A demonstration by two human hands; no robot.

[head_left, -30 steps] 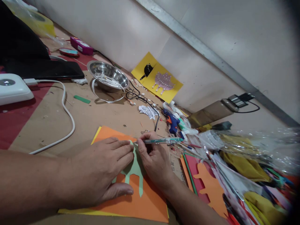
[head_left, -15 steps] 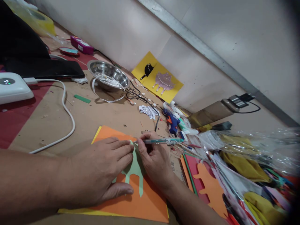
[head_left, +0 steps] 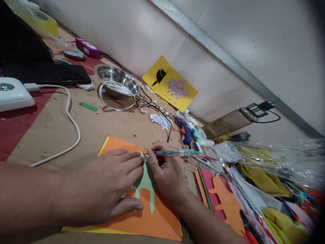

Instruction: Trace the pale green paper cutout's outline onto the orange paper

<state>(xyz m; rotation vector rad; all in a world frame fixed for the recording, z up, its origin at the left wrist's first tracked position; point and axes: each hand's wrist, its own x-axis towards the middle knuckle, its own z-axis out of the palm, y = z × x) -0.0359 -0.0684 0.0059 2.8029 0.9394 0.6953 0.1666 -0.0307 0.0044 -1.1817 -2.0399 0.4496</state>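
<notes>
- Surface (head_left: 101,128): covered in brown paper and crowded with craft litter, with only the near centre free for the sheets in hand.
- Orange sheet (head_left: 152,220): lies flat on a yellow sheet (head_left: 76,229), serving as backing under the template.
- Left hand (head_left: 106,186): fingers spread and pressed flat on the pale green cut-out (head_left: 146,184), apparently to stop it shifting on the orange sheet.
- Right hand (head_left: 167,174): grip pinched on a teal pen (head_left: 175,153), tip at the cut-out's upper edge, consistent with tracing its outline.
- Steel bowl (head_left: 116,81), blue glue gun (head_left: 186,132) and white cable (head_left: 72,135): set well apart from the hands.
</notes>
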